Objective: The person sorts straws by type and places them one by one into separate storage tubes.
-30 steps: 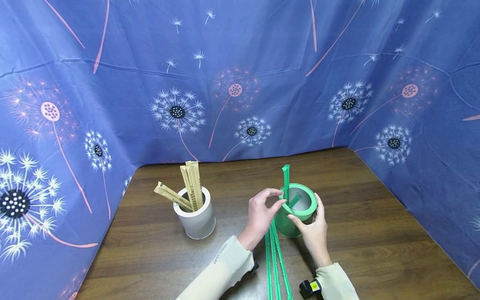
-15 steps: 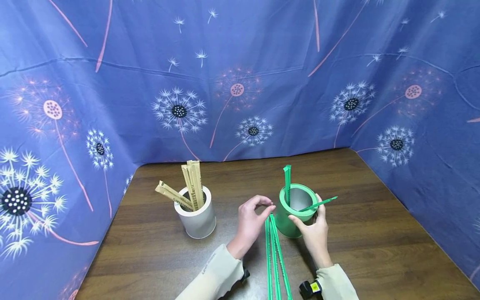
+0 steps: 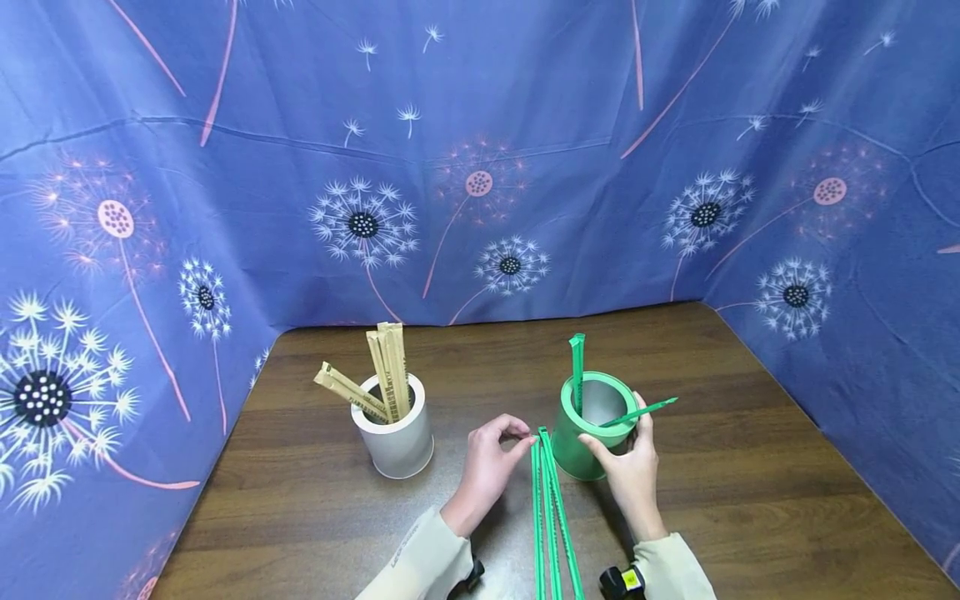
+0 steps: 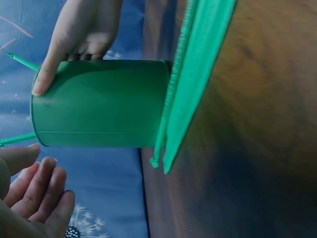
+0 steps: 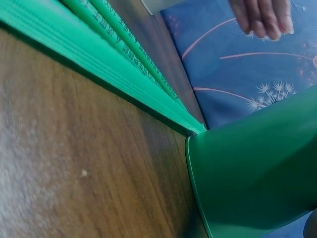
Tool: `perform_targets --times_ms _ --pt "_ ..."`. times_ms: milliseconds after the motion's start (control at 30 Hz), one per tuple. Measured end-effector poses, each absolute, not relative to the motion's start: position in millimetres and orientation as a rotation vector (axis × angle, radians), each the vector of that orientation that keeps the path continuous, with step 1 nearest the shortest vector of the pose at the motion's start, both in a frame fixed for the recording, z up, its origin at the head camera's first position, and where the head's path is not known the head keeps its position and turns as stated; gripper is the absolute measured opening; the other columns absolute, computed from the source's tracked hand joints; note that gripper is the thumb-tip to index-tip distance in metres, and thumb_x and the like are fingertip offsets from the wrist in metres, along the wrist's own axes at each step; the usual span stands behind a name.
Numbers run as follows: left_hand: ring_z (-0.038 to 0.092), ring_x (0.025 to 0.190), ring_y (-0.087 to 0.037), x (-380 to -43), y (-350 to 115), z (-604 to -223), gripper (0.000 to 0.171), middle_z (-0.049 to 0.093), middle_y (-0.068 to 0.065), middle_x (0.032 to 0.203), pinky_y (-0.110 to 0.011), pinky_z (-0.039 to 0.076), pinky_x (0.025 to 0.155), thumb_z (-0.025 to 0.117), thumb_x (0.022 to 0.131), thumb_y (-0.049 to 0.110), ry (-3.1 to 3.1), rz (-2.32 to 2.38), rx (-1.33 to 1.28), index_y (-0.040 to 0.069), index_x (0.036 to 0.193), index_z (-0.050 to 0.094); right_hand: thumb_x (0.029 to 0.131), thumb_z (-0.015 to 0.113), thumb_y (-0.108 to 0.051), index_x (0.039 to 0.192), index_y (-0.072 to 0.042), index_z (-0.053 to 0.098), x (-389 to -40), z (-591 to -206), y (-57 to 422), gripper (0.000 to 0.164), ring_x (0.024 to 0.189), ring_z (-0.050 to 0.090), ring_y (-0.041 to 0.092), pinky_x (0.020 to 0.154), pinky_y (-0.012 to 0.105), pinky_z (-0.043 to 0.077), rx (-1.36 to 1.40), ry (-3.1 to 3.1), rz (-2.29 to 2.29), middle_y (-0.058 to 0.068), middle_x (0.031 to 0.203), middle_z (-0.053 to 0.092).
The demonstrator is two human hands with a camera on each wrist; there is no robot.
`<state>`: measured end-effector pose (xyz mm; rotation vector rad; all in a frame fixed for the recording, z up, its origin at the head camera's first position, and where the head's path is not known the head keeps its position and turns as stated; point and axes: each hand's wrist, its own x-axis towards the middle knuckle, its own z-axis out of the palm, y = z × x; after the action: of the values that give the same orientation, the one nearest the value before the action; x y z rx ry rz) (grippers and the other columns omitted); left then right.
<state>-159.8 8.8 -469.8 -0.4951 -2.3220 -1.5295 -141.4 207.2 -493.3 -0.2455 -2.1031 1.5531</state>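
My right hand (image 3: 632,479) grips the green can (image 3: 573,450) around its side, thumb at the front of the rim. One green-wrapped straw (image 3: 577,375) stands upright in the can, and another wrapped straw (image 3: 648,410) leans out over the right rim. Several long green-wrapped straws (image 4: 198,64) lie on the table in front of the can. My left hand (image 3: 487,467) hovers by their far ends, thumb and index fingertips a little apart. In the left wrist view, the left hand's fingers (image 4: 42,191) are loosely bent with nothing between them.
A light grey can (image 3: 397,450) with several tan paper-wrapped straws (image 3: 390,371) stands to the left on the wooden table (image 3: 285,517). A blue dandelion-print cloth (image 3: 420,150) hangs behind the table and along both sides.
My left hand has let go of a green straw at the can, which now leans over the right rim. The hand has moved down and left towards the lying straws. The right hand stays put.
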Motion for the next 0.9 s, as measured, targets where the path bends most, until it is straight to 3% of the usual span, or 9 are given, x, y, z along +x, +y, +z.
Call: perform_targets --times_ms 67,167,433,633,700,800,900 --pt "0.070 0.074 -0.019 -158.1 6.3 -473.4 0.011 0.073 -0.005 0.077 -0.031 0.057 0.072 0.078 0.076 0.004 -2.351 -1.530 -0.493 0.006 0.081 0.068 0.072 0.084 -0.007 0.151 -0.019 0.029 -141.2 -493.9 207.2 0.097 0.129 0.046 0.022 0.093 -0.002 0.030 -0.246 -2.104 1.552 0.012 0.145 0.045" --pt "0.070 0.073 -0.019 -154.9 2.7 -478.5 0.012 0.072 -0.005 0.076 -0.029 0.057 0.071 0.078 0.076 0.004 -2.398 -1.510 -0.500 0.006 0.080 0.068 0.072 0.084 -0.006 0.151 -0.020 0.029 -141.5 -494.7 207.4 0.098 0.130 0.045 0.025 0.093 -0.001 0.031 -0.240 -2.103 1.555 0.012 0.146 0.045" --pt "0.066 0.069 -0.009 -147.2 -1.1 -492.1 0.012 0.072 -0.003 0.075 -0.023 0.053 0.067 0.079 0.076 0.007 -2.547 -1.447 -0.507 0.008 0.082 0.068 0.072 0.083 -0.006 0.151 -0.022 0.028 -140.8 -493.4 207.3 0.098 0.122 0.043 0.000 0.093 -0.002 0.031 -0.239 -2.106 1.558 0.011 0.146 0.045" --pt "0.066 0.068 -0.007 -145.8 -0.1 -496.6 0.013 0.072 -0.004 0.076 -0.019 0.053 0.064 0.079 0.075 0.004 -2.576 -1.496 -0.516 0.005 0.082 0.068 0.073 0.083 -0.009 0.152 -0.021 0.028 -139.1 -491.2 206.4 0.096 0.129 0.045 0.021 0.092 0.000 0.029 -0.257 -2.118 1.562 0.012 0.146 0.045" --pt "0.066 0.068 -0.007 -145.7 -0.1 -497.0 0.013 0.072 -0.005 0.076 -0.019 0.053 0.064 0.078 0.075 0.003 -2.580 -1.509 -0.521 0.004 0.082 0.067 0.074 0.083 -0.009 0.152 -0.021 0.028 -138.7 -490.8 206.0 0.096 0.129 0.045 0.023 0.092 0.000 0.029 -0.259 -2.121 1.562 0.013 0.146 0.045" --pt "0.066 0.068 -0.008 -146.2 0.6 -497.4 0.013 0.072 -0.006 0.076 -0.019 0.053 0.064 0.078 0.075 0.002 -2.594 -1.507 -0.533 0.004 0.082 0.067 0.074 0.083 -0.009 0.151 -0.018 0.029 -138.9 -490.3 205.6 0.095 0.126 0.045 0.008 0.093 0.001 0.030 -0.259 -2.117 1.560 0.012 0.145 0.046" --pt "0.066 0.067 -0.007 -146.9 2.3 -498.6 0.013 0.072 -0.006 0.075 -0.020 0.053 0.064 0.078 0.075 0.002 -2.617 -1.495 -0.541 0.004 0.081 0.067 0.073 0.083 -0.008 0.151 -0.017 0.030 -139.0 -489.9 205.3 0.095 0.123 0.043 0.002 0.095 0.003 0.030 -0.264 -2.119 1.553 0.012 0.145 0.046"
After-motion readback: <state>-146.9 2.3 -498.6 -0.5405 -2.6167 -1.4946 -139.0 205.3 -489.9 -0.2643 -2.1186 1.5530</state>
